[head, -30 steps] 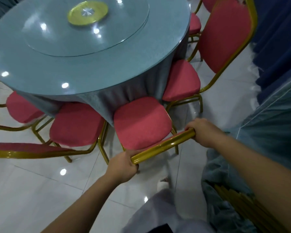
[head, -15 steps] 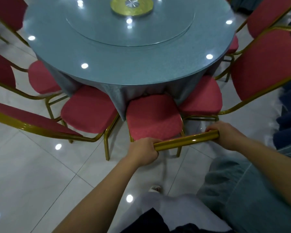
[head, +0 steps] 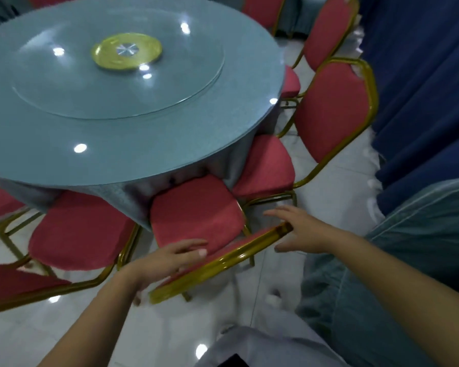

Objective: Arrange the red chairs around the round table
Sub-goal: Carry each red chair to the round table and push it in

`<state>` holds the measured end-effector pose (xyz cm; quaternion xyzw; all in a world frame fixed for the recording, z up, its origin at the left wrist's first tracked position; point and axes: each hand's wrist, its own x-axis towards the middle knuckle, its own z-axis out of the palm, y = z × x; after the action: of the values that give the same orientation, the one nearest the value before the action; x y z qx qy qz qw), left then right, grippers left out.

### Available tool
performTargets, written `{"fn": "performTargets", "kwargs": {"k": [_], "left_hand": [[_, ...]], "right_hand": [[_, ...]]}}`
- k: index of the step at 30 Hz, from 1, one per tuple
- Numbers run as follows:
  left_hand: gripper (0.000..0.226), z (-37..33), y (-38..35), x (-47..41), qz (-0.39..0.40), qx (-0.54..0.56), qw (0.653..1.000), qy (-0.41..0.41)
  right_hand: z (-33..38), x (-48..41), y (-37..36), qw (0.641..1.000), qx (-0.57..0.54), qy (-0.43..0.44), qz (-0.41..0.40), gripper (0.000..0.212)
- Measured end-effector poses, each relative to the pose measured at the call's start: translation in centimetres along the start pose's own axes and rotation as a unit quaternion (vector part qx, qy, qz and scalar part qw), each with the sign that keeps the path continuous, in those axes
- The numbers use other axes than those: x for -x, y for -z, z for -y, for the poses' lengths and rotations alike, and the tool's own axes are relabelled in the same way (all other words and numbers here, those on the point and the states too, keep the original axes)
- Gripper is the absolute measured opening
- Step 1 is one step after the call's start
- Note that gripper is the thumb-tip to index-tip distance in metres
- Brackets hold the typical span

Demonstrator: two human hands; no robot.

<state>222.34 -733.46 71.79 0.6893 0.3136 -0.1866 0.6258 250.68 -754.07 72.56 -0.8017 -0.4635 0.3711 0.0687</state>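
A red chair [head: 196,215] with a gold frame stands right in front of me, its seat tucked under the skirt of the round table [head: 117,144]. My left hand [head: 167,260] lies with straight fingers over the left end of the chair's gold top rail [head: 223,260]. At the rail's right end my right hand [head: 300,229] is spread, fingers straight, touching or just off the metal. More red chairs ring the table: one at the left [head: 80,231], one at the right [head: 329,112].
A glass turntable [head: 186,96] with a gold hub [head: 126,50] tops the table. Dark blue drapes [head: 421,88] hang close on the right, and teal fabric [head: 408,260] covers something beside my right arm. Glossy white floor tiles [head: 24,335] lie at the lower left.
Both hands have uncurled from their grip on the chair's top rail and now lie flat or spread. The view has swung left and tilted up.
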Motion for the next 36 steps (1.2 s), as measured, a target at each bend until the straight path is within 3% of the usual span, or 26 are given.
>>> {"fn": "performTargets", "kwargs": {"k": [4, 8, 15, 18, 22, 27, 30, 36], "left_hand": [[0.031, -6.0, -1.9, -6.8, -0.108, -0.033, 0.992, -0.053], [0.030, -11.6, -4.8, -14.6, -0.070, -0.074, 0.992, -0.079], [0.028, -24.0, -9.5, -27.1, -0.004, -0.121, 0.989, -0.089], [0.040, -30.0, -11.1, -32.2, -0.019, -0.160, 0.982, -0.103], [0.054, -36.8, -13.3, -37.6, -0.085, -0.119, 0.980, -0.132], [0.079, -42.2, -13.9, -44.3, -0.078, -0.095, 0.982, -0.146], [0.082, -45.5, -12.4, -49.2, -0.112, -0.097, 0.977, -0.153], [0.092, -53.5, -10.2, -57.9, -0.121, -0.082, 0.980, -0.137]], "right_hand": [[-6.5, 1.7, 4.8, 0.995, -0.086, -0.043, -0.008, 0.058], [-14.6, 1.5, 9.9, 0.983, -0.114, -0.092, -0.114, 0.050], [-25.8, 0.8, 21.0, 0.969, -0.125, -0.094, -0.189, 0.042], [-29.6, 0.7, 25.4, 0.963, -0.130, -0.094, -0.216, 0.042], [-33.9, -0.3, 29.0, 0.952, -0.131, -0.109, -0.256, 0.042], [-37.4, -3.3, 31.9, 0.949, -0.143, -0.097, -0.264, 0.043], [-39.4, -5.4, 34.7, 0.945, -0.155, -0.090, -0.273, 0.043], [-42.2, -9.4, 42.3, 0.963, -0.137, -0.069, -0.224, 0.062]]}}
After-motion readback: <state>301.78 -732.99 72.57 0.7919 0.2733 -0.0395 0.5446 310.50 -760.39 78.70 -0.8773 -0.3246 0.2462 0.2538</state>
